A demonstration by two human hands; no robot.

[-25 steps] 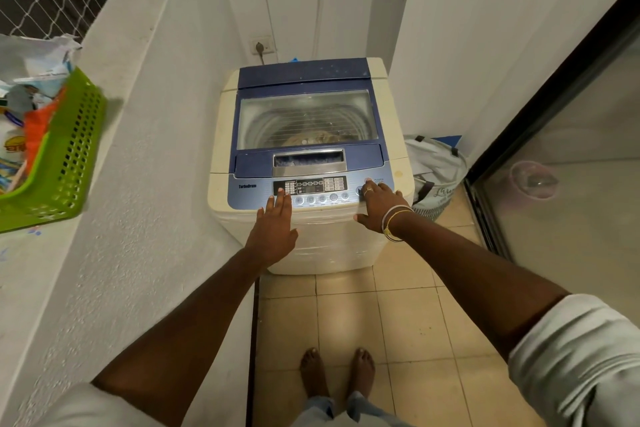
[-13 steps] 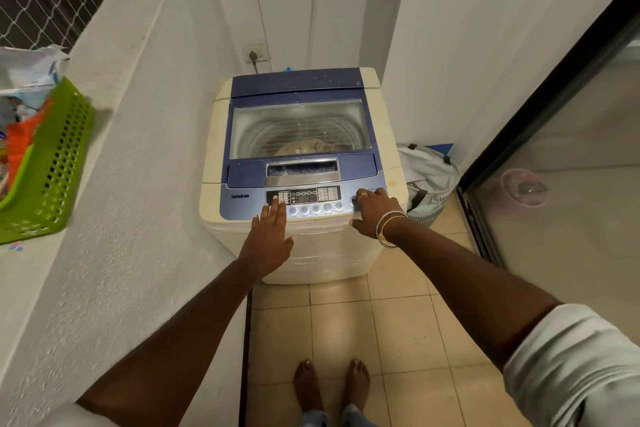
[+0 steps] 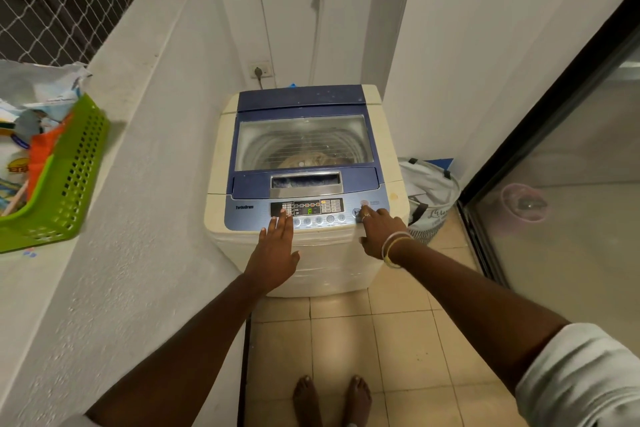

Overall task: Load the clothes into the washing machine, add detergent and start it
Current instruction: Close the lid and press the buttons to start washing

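Note:
A cream top-loading washing machine (image 3: 381, 107) with a blue lid stands against the back wall. Its lid is closed, and clothes (image 3: 313, 159) show through the clear window. The control panel (image 3: 311, 207) at the front is lit and shows a green digit. My left hand (image 3: 275, 253) lies flat with straight fingers, its tips on the panel's left side. My right hand (image 3: 379, 232), with bangles at the wrist, reaches to the panel's right end, a fingertip on a round button there.
A green plastic basket (image 3: 65, 191) with packets sits on the white ledge at left. A white laundry bag (image 3: 426, 198) stands on the tiled floor right of the machine. A glass sliding door (image 3: 554, 211) runs along the right. My bare feet (image 3: 329, 399) are on the tiles.
The panel's display has lit up. My right fingertip has shifted slightly to the round button at the panel's right end. The camera has tilted, so the machine sits lower in the frame.

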